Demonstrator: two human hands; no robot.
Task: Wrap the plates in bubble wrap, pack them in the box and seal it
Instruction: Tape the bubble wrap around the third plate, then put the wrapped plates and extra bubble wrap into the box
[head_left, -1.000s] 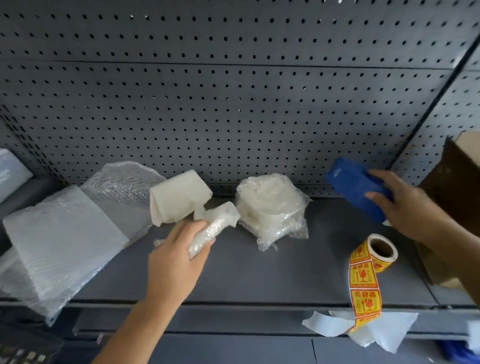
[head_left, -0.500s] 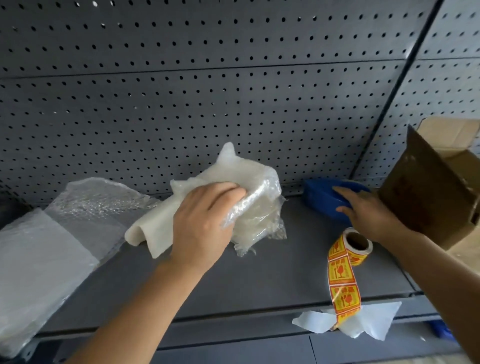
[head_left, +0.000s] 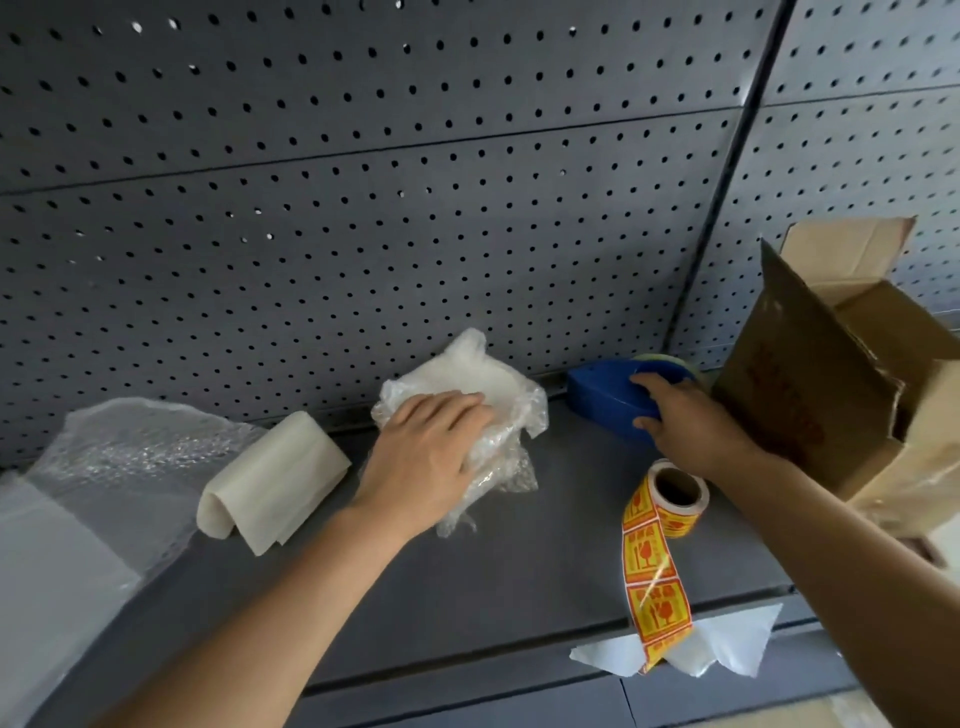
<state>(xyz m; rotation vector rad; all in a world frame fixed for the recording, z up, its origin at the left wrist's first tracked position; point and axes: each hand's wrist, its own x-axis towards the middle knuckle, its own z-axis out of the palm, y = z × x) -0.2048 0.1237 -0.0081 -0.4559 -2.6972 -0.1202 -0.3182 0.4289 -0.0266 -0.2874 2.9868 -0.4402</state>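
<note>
A grey metal shelf (head_left: 519, 571) backed by a pegboard wall (head_left: 363, 234). The left hand (head_left: 426, 457) lies flat, fingers nearly straight, pressing on the bubble-wrapped plates (head_left: 498, 384) at the back of the shelf. The right hand (head_left: 691, 421) grips a blue tape dispenser (head_left: 597, 395) just beside an open cardboard box (head_left: 810, 374). 1 roll of fragile stickers (head_left: 675, 499) trails over the shelf edge. Folded foam (head_left: 275, 478) and loose bubble wrap (head_left: 130, 447) lie at left.

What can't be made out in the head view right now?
Contents of the wrapped bundle: head view; its wrap and the left hand cover them, plate count unknown.
Inside of the box: head view; flap and right frame edge hide it.
Near end of the tape dispenser: head view; right hand covers it.
Print on the sticker roll: too small to read.
</note>
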